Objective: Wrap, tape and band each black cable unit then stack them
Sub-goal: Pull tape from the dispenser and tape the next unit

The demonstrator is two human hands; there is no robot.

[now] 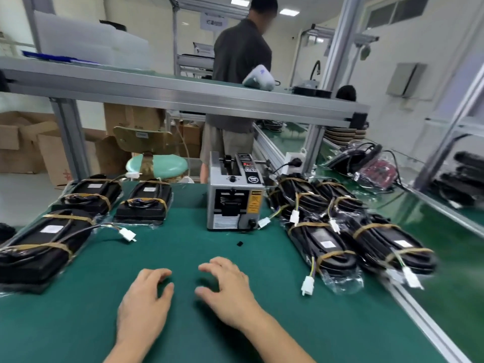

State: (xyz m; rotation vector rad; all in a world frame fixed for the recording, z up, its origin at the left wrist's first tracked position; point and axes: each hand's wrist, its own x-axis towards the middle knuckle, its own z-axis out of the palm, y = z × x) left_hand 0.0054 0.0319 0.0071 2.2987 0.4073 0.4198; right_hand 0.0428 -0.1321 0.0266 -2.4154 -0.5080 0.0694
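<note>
The green desk [235, 336] carries everything in front of me. Beyond its far edge a person [235, 74] in a dark shirt stands with the back to me, behind a long metal shelf [183, 95]. Along the left edge of the desk lie three wrapped black cable units [42, 247], each in clear film with brown bands around it, and a fourth lies just beside them toward the middle. Near the right edge more banded units [324, 244] lie together in an untidy pile, some partly over others, with white connectors [307, 284] pointing toward me. A grey tape dispenser [233, 200] stands upright at the middle of the far edge, between the two groups. My left hand [144, 299] and my right hand [227, 289] are at the near edge, palms down, fingers loosely bent, and they grasp nothing. A small black piece [239, 243] lies alone between the dispenser and my hands.
</note>
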